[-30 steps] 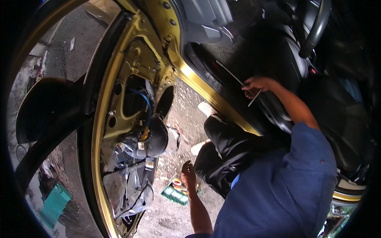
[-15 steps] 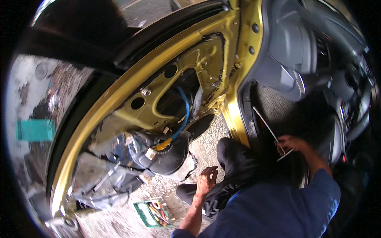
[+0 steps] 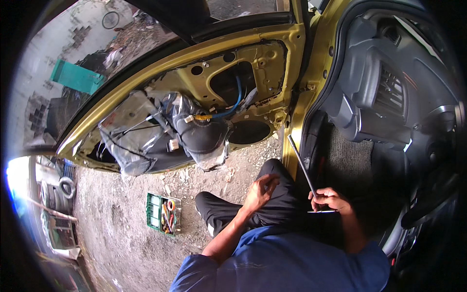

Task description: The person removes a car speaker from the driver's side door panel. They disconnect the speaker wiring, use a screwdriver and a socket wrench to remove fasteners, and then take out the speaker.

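Right grip [image 3: 330, 199] clamped on thin metal rod [image 3: 302, 166], rod slanting up and away toward yellow sill [image 3: 291, 160]. Left grip [image 3: 260, 191] loosely curled, holding nothing, resting on dark trouser knee [image 3: 275, 194]. Green tool case [image 3: 163, 214] on ground, well left of left grip.

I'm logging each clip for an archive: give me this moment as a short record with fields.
setting: open yellow car door, inner panel stripped, clear plastic sheet hanging loose
left hand: empty, resting on the dark trouser knee
right hand: gripping a thin metal rod that slants up toward the door sill
ground: gravel with a green tool case lying open
car interior: grey dashboard, dark floor mat
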{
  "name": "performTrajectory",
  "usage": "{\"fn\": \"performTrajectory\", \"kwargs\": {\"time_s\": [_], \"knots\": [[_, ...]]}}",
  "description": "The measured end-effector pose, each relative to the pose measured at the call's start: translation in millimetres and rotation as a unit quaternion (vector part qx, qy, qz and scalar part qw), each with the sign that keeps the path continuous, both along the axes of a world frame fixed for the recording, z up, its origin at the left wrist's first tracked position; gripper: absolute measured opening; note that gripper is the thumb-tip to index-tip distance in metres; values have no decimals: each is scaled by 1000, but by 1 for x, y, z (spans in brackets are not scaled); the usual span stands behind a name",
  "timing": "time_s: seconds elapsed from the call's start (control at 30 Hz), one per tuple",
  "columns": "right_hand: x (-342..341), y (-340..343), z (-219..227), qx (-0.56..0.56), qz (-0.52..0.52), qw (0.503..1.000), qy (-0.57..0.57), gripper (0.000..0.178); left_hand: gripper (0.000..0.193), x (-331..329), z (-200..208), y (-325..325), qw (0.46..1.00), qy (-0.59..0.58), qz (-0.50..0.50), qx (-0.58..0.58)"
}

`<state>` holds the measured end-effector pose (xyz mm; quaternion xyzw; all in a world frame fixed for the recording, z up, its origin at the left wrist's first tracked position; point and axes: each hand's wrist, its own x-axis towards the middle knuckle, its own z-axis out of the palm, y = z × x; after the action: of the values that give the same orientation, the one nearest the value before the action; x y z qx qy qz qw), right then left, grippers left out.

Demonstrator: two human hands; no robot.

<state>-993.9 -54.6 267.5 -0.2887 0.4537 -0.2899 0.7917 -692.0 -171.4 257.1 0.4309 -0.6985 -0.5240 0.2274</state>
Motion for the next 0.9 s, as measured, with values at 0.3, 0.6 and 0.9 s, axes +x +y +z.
{"fn": "performTrajectory", "kwargs": {"time_s": [0.3, 0.6, 0.9], "knots": [[13, 8, 7, -106, -19, 994, -23, 19, 52, -71, 56, 28, 958, 234, -39, 162], [45, 10, 14, -169, -26, 982, 76, 15, 42, -59, 54, 46, 955, 236, 43, 175], [64, 0, -4, -251, 19, 941, 226, 21, 37, -39, 20, 36, 956, 250, 25, 152]]}}
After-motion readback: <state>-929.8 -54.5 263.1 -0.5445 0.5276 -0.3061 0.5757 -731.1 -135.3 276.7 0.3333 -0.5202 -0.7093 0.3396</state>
